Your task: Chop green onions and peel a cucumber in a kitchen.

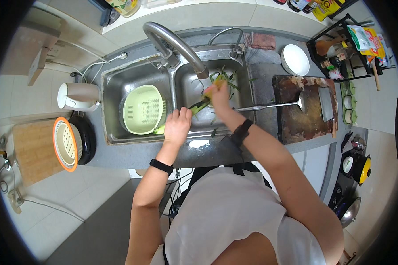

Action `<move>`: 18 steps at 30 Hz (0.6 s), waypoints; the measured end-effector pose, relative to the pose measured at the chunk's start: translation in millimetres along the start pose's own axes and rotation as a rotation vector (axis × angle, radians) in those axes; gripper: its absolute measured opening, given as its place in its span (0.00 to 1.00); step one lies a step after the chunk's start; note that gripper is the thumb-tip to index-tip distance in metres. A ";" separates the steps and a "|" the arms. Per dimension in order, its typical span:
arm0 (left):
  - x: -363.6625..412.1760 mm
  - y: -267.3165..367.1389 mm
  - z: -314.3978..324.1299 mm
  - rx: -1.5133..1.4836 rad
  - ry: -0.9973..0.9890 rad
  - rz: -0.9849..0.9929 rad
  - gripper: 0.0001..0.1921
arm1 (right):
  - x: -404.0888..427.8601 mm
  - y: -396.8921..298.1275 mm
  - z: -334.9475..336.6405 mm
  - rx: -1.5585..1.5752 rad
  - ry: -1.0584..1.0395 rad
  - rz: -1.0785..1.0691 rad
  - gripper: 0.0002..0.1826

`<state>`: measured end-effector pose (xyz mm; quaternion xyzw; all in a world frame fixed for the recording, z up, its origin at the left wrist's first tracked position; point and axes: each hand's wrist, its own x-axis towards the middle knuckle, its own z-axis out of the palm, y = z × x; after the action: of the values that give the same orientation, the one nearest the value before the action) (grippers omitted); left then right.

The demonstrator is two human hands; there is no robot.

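My left hand is closed around a long green vegetable, whose pale end sticks out to the left over the light green colander. Its dark green far end reaches over the right sink basin. My right hand is closed on a small yellow and pink tool, perhaps a peeler, at that far end; motion blur hides its exact form. Green peel strips lie in the right basin behind and beside my right hand. The light green plastic colander sits in the left basin, in a clear bowl.
The steel faucet arches over the right basin. A metal spatula reaches from the basin's edge onto a worn cutting board, where a cleaver lies. A white bowl stands behind the board. At left are an electric kettle and an orange-rimmed strainer.
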<state>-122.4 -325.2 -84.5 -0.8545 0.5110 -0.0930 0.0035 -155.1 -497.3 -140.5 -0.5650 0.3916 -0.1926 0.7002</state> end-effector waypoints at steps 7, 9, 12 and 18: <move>-1.0 -3.2 5.4 -0.050 -0.014 -0.028 0.05 | -14.8 2.4 28.0 0.022 -0.018 -0.159 0.06; 1.4 -4.0 2.3 -0.106 -0.025 -0.052 0.06 | -8.2 7.2 28.0 0.180 -0.024 -0.086 0.07; -4.2 -7.0 -4.2 -0.264 0.013 -0.149 0.13 | 35.8 37.9 -18.5 0.095 0.063 0.002 0.05; -10.3 -2.6 -3.9 -0.292 -0.055 -0.197 0.13 | 1.3 4.6 19.9 0.210 -0.102 -0.125 0.07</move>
<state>-125.5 -314.6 -81.9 -0.8941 0.4325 0.0057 -0.1157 -140.0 -484.1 -144.2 -0.5210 0.2969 -0.2468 0.7613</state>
